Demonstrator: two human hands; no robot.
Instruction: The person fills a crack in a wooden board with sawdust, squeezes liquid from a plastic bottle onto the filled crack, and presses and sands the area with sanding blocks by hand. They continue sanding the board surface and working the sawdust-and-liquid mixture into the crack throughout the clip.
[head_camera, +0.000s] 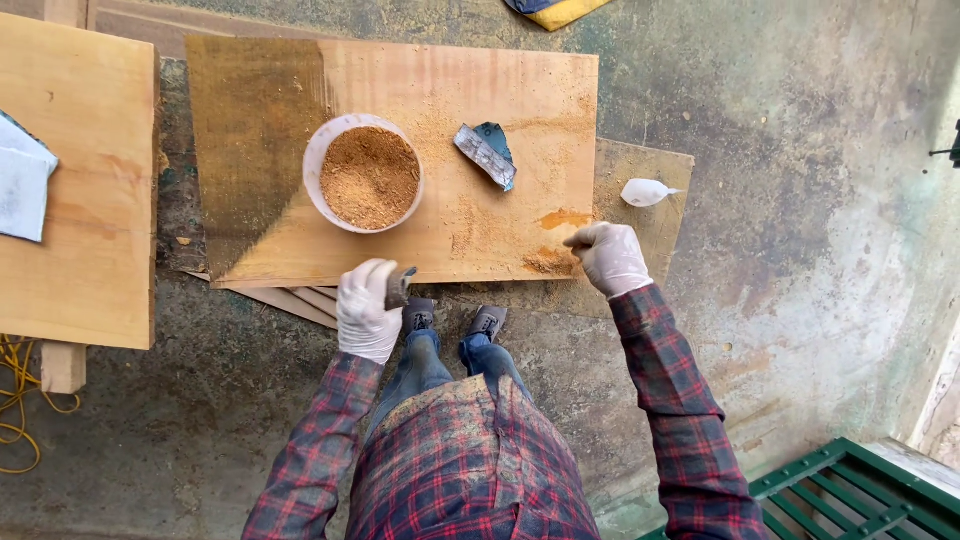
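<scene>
Filler patch (556, 258): wet orange-brown paste sits at the near edge of the wooden board (400, 165), right under your right hand (610, 258); press too hard and you could drag it off the edge.
Right hand: gloved, fingers (580, 240) bunched together on the paste; I cannot tell whether they pinch anything.
Left hand (365, 310): fingers clamped on a small dark scraper (400, 288) at the board's front edge; a careless swing could gouge the wood.
Bowl of sawdust (365, 173): near the left hand, full to the rim; a knock would spill it.
Sandpaper scrap (487, 153): lies loose between bowl and patch; your sleeve could sweep it into the paste.
Shoes (452, 322): just beside the overhanging board; a nudge could shift it.
</scene>
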